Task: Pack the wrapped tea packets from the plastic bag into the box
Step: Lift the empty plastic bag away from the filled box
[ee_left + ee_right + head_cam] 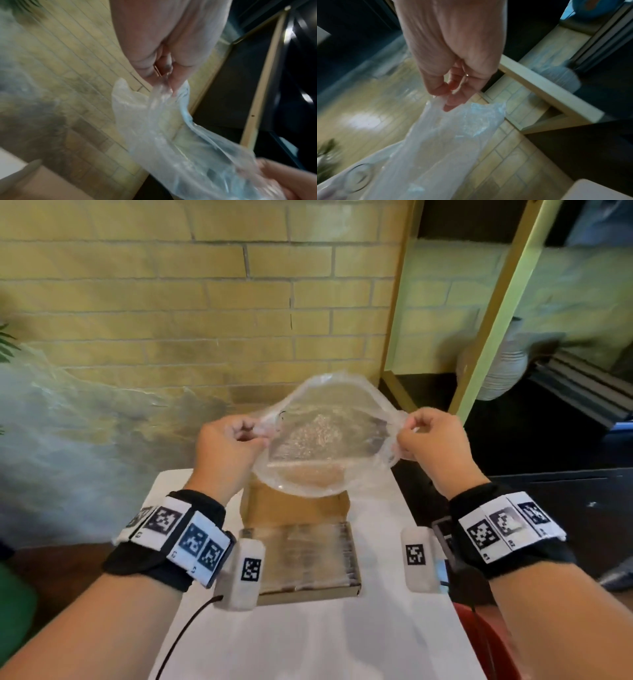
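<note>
A: Head view: plastic bag (322,440) held up over the box (305,559) on the white desk (308,642), its mouth stretched wide.

B: Grips?

A: Left hand (229,446) pinches the left rim, right hand (435,446) pinches the right rim, fingers curled. Wrapped tea packets (308,553) lie in rows inside the box.
</note>
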A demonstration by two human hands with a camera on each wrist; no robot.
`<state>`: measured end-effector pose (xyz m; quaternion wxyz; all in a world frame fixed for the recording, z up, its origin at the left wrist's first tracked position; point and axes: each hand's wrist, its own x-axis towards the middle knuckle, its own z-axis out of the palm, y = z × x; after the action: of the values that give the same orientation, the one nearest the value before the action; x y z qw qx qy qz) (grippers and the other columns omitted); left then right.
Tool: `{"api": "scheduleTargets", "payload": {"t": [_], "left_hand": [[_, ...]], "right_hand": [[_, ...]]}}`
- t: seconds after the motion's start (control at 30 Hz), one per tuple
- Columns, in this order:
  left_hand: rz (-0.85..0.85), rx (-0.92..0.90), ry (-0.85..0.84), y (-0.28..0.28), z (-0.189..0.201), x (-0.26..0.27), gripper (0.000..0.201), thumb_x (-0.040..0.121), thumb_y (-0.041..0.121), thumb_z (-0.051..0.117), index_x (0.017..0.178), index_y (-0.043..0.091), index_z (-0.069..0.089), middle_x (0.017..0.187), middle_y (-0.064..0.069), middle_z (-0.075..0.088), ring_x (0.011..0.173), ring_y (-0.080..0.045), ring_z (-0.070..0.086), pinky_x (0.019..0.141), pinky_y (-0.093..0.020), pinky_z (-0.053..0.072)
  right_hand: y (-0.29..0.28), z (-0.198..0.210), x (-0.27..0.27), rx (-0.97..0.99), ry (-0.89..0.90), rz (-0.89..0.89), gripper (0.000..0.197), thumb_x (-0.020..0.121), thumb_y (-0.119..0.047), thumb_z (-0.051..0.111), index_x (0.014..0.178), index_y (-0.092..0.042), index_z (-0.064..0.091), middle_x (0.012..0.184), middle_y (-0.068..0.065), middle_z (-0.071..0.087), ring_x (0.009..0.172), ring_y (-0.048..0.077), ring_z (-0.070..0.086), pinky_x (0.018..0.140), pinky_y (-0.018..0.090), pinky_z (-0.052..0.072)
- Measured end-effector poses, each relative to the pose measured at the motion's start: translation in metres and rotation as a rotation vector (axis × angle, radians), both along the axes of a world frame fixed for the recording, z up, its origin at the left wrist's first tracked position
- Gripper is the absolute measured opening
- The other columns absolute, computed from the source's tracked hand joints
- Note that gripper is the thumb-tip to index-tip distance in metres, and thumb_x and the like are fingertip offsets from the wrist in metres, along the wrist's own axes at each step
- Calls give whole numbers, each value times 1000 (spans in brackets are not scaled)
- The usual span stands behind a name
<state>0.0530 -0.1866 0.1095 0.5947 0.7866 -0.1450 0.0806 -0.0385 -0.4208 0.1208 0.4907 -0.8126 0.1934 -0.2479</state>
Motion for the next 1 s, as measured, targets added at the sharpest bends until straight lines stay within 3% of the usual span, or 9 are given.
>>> {"api": "scheduleTargets", "payload": {"t": [0.1,0.23,0.33,0.43,0.53,0.63,0.7,0.9,1.0], "left_hand": [[148,33,31,15,2,0,12,80,1,65,71,-5,59,69,-9,55,64,-17,45,62,-27,40],[331,47,46,30,9,-6,15,82,2,59,69,8,58,74,-5,57,68,-19,47,64,-27,39],[397,148,24,34,15,-15,27,81,-2,55,64,18,50,89,-6,55,77,-21,49,69,-25,37],[392,244,33,34,13,-16,33,74,-10,45,58,16,33,85,-5,40,70,-22,35,57,-24,22],[344,267,228,37,3,-7,26,76,-6,38,65,16,29,71,-2,36,64,-24,35,52,-30,23],[222,147,525,40,-3,-2,14,88,5,33,92,16,40,84,-14,61,57,-24,55,49,-29,39],[162,47,608,40,-5,-3,20,92,7,33,107,19,40,86,-14,64,56,-22,59,47,-26,43],[-135,-289,661,55,-3,1,46,85,-19,37,105,14,61,96,-9,58,73,-17,54,64,-24,46],[-261,-495,682,66,-7,3,33,81,10,61,114,8,60,96,-10,66,81,-19,60,66,-26,52]], "right_hand": [[-9,3,-17,-33,125,-2,19,79,-1,62,72,-17,54,76,3,61,71,17,60,80,35,54],[-11,2,-32,-109,169,-57,26,80,0,57,78,-22,45,76,-1,51,67,14,52,64,24,46],[-7,-2,-39,-137,166,-127,18,80,-1,54,90,-15,49,75,-4,49,66,11,48,62,23,42],[-5,-6,-39,-125,170,-198,11,81,-4,50,88,-13,53,72,-3,50,69,17,51,66,29,45],[-1,-7,-32,103,242,-203,15,85,-8,46,93,-18,55,84,6,57,72,19,55,74,40,55],[5,-10,-30,395,333,-46,40,92,-6,41,127,-24,45,98,7,58,78,19,59,66,31,52],[6,-12,-33,518,260,73,50,92,-2,40,133,-31,41,97,6,61,83,20,60,71,30,51],[-1,-12,-31,738,50,50,45,84,13,33,102,-10,67,97,13,63,82,21,61,82,32,50],[-5,-8,-32,875,-35,-9,26,89,-2,40,98,-5,64,92,10,65,83,21,61,84,36,48]]}}
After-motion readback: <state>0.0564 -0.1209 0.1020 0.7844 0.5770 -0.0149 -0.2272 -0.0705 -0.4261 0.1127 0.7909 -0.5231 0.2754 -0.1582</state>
